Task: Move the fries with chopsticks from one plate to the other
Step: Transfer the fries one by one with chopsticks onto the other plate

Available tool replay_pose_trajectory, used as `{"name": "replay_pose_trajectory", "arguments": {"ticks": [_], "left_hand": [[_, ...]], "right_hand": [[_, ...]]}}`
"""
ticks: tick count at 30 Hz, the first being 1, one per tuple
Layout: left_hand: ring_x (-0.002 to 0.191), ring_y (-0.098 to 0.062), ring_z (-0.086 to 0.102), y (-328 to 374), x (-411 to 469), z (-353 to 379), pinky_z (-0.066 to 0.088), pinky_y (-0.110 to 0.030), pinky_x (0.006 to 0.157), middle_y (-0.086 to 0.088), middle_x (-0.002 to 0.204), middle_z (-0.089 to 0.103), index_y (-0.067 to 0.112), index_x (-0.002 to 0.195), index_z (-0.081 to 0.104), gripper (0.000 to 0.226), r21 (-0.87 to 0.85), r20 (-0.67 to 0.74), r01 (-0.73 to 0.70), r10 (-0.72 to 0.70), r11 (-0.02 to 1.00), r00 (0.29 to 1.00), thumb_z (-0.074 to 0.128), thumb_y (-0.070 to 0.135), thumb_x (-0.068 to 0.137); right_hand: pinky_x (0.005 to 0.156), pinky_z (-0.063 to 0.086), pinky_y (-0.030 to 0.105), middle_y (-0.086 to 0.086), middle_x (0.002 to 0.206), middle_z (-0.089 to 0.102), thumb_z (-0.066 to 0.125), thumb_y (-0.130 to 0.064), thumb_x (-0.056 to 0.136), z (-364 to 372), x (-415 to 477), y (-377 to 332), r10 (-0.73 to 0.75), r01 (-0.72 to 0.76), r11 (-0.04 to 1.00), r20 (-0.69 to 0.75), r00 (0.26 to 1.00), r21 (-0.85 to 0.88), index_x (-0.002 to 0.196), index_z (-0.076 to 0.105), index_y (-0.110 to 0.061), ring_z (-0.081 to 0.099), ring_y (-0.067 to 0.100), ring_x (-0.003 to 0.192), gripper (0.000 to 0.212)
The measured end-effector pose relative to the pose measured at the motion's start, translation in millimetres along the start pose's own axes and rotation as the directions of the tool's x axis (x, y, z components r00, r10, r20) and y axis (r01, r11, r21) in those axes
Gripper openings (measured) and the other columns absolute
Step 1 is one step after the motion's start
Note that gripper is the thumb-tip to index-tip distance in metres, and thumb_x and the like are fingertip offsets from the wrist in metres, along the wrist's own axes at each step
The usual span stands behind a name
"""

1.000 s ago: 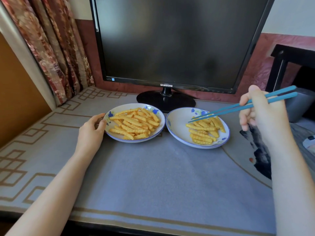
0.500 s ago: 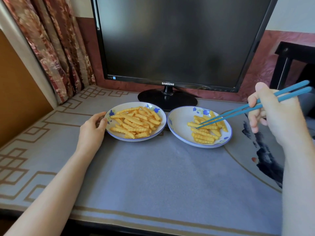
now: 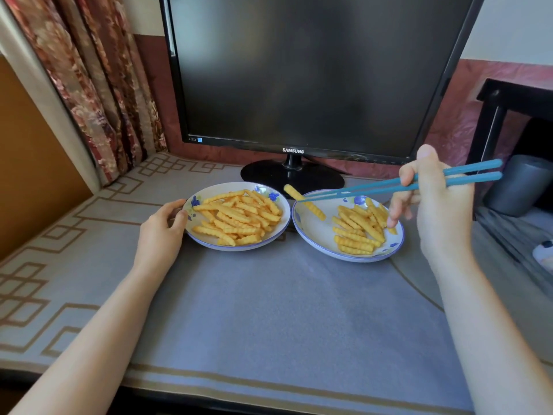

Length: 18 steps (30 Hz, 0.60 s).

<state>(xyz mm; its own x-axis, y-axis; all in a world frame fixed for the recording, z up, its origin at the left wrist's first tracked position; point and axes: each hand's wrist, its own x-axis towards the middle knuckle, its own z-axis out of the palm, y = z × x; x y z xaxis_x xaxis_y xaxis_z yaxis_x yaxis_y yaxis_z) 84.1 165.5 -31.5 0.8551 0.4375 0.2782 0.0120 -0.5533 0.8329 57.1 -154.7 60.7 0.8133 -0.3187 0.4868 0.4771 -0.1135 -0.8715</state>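
Note:
Two white plates with blue flowers stand side by side on the table. The left plate (image 3: pixel 206 241) carries a heap of crinkle fries (image 3: pixel 239 217). The right plate (image 3: pixel 311 235) has a smaller pile of fries (image 3: pixel 359 232) on its right half. My right hand (image 3: pixel 440 211) grips blue chopsticks (image 3: pixel 389 187), whose tips pinch one fry (image 3: pixel 305 202) in the air above the right plate's left rim. My left hand (image 3: pixel 163 232) holds the left plate's left rim between thumb and fingers.
A black monitor (image 3: pixel 314 73) on a round stand (image 3: pixel 291 176) rises right behind the plates. Curtains (image 3: pixel 98 94) hang at back left. A dark cylindrical container (image 3: pixel 520 187) and dark furniture (image 3: pixel 514 115) stand at the right. A grey mat (image 3: pixel 269 310) covers the table.
The chopsticks have closed on one fry from the right plate's pile and carried it up and to the left. My left hand has stayed on the left plate's rim.

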Motion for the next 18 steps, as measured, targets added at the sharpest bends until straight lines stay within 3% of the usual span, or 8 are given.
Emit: {"name": "replay_pose_trajectory", "arguments": {"ticks": [5,9,12,14,18], "left_hand": [[0.096,-0.008,0.048,0.0,-0.2,0.3,0.033,-0.021,0.081,-0.006,0.117,0.064,0.015,0.125,0.059,0.032,-0.004,-0.005,0.005,-0.005,1.0,1.0,0.044,0.019,0.097],[0.096,-0.007,0.048,0.8,-0.8,0.0,0.033,-0.021,0.081,-0.005,0.117,0.064,0.015,0.125,0.059,0.032,-0.009,-0.003,0.006,-0.006,1.0,1.0,0.044,0.019,0.097],[0.097,-0.007,0.047,1.4,-0.9,-0.6,0.034,-0.022,0.082,-0.004,0.118,0.063,0.015,0.125,0.058,0.032,-0.009,-0.001,0.003,-0.003,1.0,1.0,0.044,0.02,0.097],[0.097,-0.007,0.047,1.7,-1.3,-0.6,0.033,-0.022,0.082,-0.005,0.118,0.063,0.015,0.126,0.058,0.033,-0.006,-0.001,0.005,-0.005,1.0,1.0,0.044,0.02,0.097],[0.097,-0.007,0.047,1.5,-1.2,-0.1,0.033,-0.021,0.082,-0.005,0.118,0.063,0.015,0.126,0.058,0.033,-0.001,-0.003,0.005,-0.005,1.0,1.0,0.044,0.02,0.097]], "right_hand": [[0.045,0.028,0.032,0.001,0.037,0.043,0.038,-0.029,0.104,20.7,-13.7,-2.9,0.015,-0.014,0.992,-0.006,1.0,0.123,0.062,0.046,-0.015,0.046,0.022,0.032,0.044],[0.044,0.026,0.031,0.014,0.055,0.046,0.038,-0.028,0.104,38.7,-22.2,4.6,0.003,-0.009,0.994,0.054,0.999,0.113,0.068,0.046,-0.011,0.05,0.019,0.034,0.041],[0.045,0.025,0.035,0.01,0.057,0.048,0.039,-0.03,0.104,49.7,-28.7,11.5,-0.003,-0.012,0.995,0.144,0.99,0.1,0.067,0.048,-0.013,0.051,0.017,0.034,0.042],[0.043,0.028,0.027,-0.001,0.05,0.048,0.037,-0.025,0.105,54.9,-32.6,14.0,-0.014,-0.006,0.995,0.211,0.977,0.095,0.067,0.048,-0.011,0.051,0.016,0.034,0.042],[0.043,0.035,0.014,0.001,0.043,0.049,0.036,-0.017,0.104,59.7,-36.8,15.4,-0.022,-0.009,0.996,0.326,0.945,0.093,0.069,0.049,-0.007,0.049,0.021,0.035,0.039]]}}
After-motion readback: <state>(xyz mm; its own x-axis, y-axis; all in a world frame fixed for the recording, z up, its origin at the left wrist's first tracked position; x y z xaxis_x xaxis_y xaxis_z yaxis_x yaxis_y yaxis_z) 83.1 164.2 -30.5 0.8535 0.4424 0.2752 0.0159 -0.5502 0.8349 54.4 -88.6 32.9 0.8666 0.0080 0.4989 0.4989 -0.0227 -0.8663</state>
